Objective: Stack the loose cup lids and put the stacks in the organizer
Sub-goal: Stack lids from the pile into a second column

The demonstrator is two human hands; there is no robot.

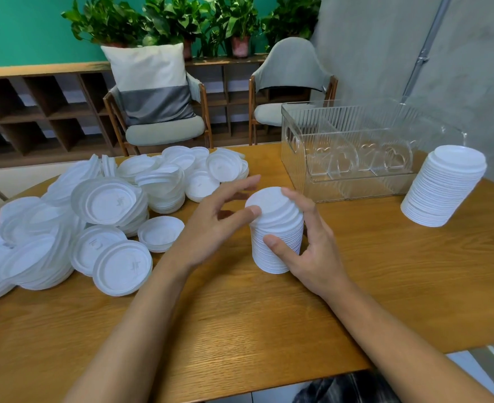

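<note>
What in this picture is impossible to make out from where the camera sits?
All in the head view:
1. The left edge cuts off the loose lid pile, so its full size is unknown.
2. In the held stack the lids are too thin to count, and the right hand hides its far side.
3. Ribbed clear walls blur the back compartments of the organizer.

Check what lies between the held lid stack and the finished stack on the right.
Head view: past the right hand gripping the held stack, only bare table runs to the finished stack. The organizer sits farther back, off that line.
</note>
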